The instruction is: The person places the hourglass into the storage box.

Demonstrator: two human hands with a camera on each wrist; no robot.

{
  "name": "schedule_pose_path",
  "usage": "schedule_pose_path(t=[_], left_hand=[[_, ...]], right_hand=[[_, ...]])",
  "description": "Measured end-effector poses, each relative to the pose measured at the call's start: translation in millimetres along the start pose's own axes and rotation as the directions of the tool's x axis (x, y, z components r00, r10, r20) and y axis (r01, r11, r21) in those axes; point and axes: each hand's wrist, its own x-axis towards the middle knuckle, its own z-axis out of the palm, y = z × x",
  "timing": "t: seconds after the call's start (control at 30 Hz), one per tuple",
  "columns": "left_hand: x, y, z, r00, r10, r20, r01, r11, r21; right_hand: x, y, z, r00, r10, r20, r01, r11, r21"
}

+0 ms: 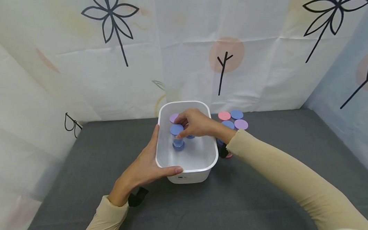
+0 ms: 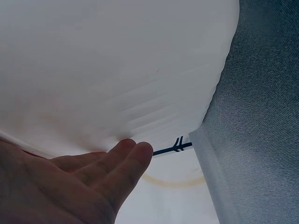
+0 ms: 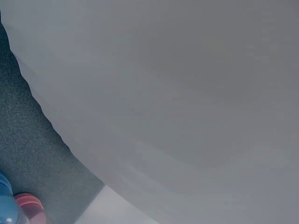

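Inside the white plastic bin (image 1: 189,167), my right hand (image 1: 197,123) pinches a blue-capped sand timer (image 1: 176,130) with a clear middle and a blue base. The thumb lies against its side. Behind it is a purple timer top (image 1: 173,118), and a blue timer base (image 1: 190,137) shows partly under the hand. My left hand (image 1: 145,164) steadies the bin's near left corner. Its thumb lies along the front rim, and in the left wrist view the extended fingers (image 2: 125,163) touch the outer wall. The right hand is hidden from the right wrist view by the bin wall.
Right of the bin stand several timers, among them a pink one (image 1: 224,115), a blue one (image 1: 236,114) and a purple one (image 1: 241,124). My right forearm hides part of that group. The dark grey table (image 1: 90,175) meets a patterned cloth (image 1: 181,59) behind.
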Motion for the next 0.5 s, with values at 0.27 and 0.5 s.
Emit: schedule_pose_path(t=[0.27,0.5], left_hand=[[-0.2,0.1,0.0,1.0,-0.003,-0.005,0.003,1.0,0.007],[-0.4,0.2,-0.1,1.0,-0.018,-0.006,0.018,1.0,0.016]], right_hand=[[1.3,0.4,2.4,1.0,-0.003,-0.003,0.003,1.0,0.001],[1.8,-1.4,3.7,1.0,0.017,0.002,-0.017,1.0,-0.009]])
